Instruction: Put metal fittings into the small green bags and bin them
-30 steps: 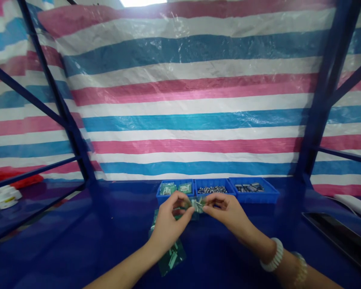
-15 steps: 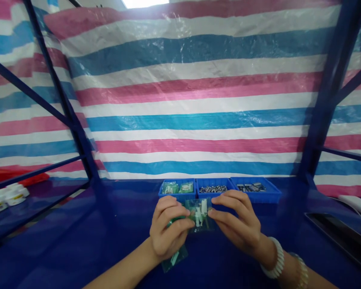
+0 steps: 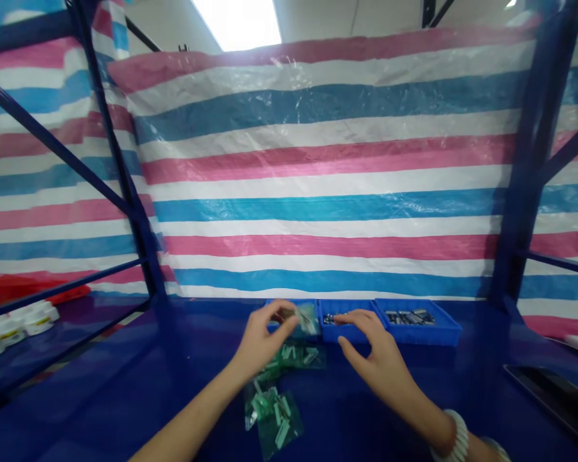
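My left hand is closed in a pinch at a small clear plastic bag in front of the left blue bin; the bag hides most of that bin. Fingers apart and with nothing between them, my right hand hovers before the middle blue bin, which has small metal pieces in it. Below the hands, clear bags of white and green pieces lie on the blue tabletop: one group near the bins, another bag closer to me.
A right blue bin holds flat metal parts. At the right lies a dark flat device. White bottles and red material are at the far left, beyond the blue frame post. A striped sheet hangs behind.
The bag of white pieces held between both hands has been let go onto the table. My left hand has moved up to a bag at the left bin, and the right hand has opened.
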`<state>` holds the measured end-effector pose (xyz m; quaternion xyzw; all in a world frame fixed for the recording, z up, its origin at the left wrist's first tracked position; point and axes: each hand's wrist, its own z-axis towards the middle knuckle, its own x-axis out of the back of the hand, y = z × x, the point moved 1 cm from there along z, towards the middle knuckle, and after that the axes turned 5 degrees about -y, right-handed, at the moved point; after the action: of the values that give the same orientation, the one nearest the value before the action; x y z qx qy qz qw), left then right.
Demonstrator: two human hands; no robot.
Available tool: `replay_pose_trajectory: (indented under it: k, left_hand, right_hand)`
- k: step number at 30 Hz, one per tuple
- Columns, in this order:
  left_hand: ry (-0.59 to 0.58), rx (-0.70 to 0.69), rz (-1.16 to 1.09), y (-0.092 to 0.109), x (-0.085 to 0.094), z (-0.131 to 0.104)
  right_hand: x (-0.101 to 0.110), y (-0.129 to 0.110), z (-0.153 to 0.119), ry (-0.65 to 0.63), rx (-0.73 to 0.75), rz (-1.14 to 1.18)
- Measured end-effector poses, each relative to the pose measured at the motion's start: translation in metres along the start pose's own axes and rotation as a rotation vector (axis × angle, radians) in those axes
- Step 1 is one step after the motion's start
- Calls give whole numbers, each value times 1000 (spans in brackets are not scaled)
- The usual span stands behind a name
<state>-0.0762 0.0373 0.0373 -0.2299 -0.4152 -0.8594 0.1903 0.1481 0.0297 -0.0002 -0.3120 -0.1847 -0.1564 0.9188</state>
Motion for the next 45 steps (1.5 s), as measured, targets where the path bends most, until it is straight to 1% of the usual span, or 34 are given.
replay_pose_trajectory:
  k: [3,5,8,10,12,14,17,20,23,27,30,33,36,39,42,43,45]
  left_hand:
    - [114,67,49,-37,28,22]
    - [135,105,88,-59,38,31]
    - [88,119,143,-81,40,33]
    - [44,108,182,-86,36,31]
    - [6,88,225,-88,33,28]
    - [-23,65,268,-88,31,27]
    - [-34,36,323,-86,29,25]
    - [-13,15,364,-84,26,23]
    - [32,4,396,-79,23,20]
    - [152,-1,417,-65,16,16]
    - [206,-30,389,-47,5,10]
    - [172,-76,328,-28,-8,5]
    - [121,-89,253,-14,-17,0]
    - [91,-73,178,-6,-22,-2]
    - [71,-47,96,-2,-24,-4]
    - [64,-35,64,-2,-25,-4]
    - [43,-2,-9,-2,-25,-5]
  right_hand:
    - [1,1,0,33,7,-33]
    - [0,-1,0,13,14,-43]
    - [-3,-4,-2,-32,23,-28]
    - [-5,-5,-4,-45,32,-16]
    - [-8,-5,-5,-66,32,-6]
    - [-11,-5,-8,-118,9,3]
    - [-15,-5,-12,-278,-11,-20]
    - [-15,-7,-15,-457,70,-109]
    - [-13,-7,-17,-577,141,-195]
    - [-13,-3,-18,-680,144,-258]
    - [-14,-2,-19,-699,132,-276]
    - [-14,0,-17,-688,137,-262]
    - [-12,2,-15,-667,161,-268]
    - [-11,5,-15,-688,154,-296]
    - [-11,6,-16,-701,147,-288]
    - [-11,6,-15,-687,149,-272]
    - [-11,5,-12,-615,132,-200]
